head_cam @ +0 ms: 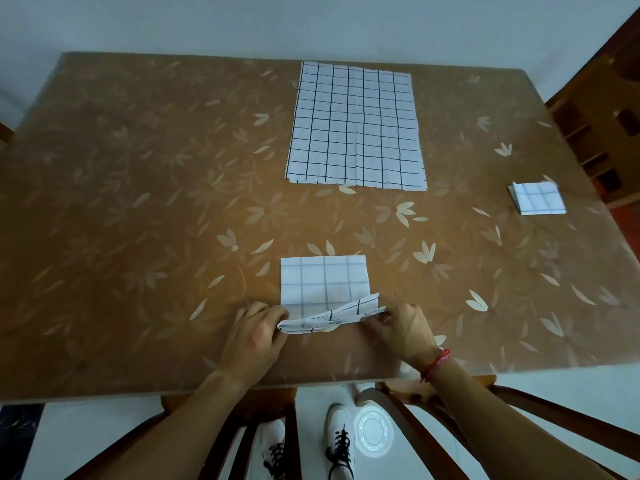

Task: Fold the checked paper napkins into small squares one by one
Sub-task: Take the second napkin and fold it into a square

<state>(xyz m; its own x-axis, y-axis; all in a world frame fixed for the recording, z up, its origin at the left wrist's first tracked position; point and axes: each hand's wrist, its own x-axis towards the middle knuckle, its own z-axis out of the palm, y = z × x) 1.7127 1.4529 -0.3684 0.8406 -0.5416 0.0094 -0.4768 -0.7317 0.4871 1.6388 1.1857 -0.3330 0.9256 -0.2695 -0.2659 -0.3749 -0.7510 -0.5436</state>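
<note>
Both hands are working one checked napkin (323,282) at the near edge of the table (138,202); the left hand (254,336) pinches the near-left corner of its lifted edge and the right hand (403,329) pinches the near-right corner, the two held apart by the width of the paper. The near edge is raised off the table while the far part lies flat just beyond the fingers; this looks like a fold in progress, the near half about to go over the far half, though how many layers are already doubled I cannot tell from here. The next move calls for carrying both corners forward evenly, matching them to the far corners, then pressing the crease. Well beyond the hands lies a stack of unfolded napkins (355,126); far out past the right hand sits a finished small square (538,199).
</note>
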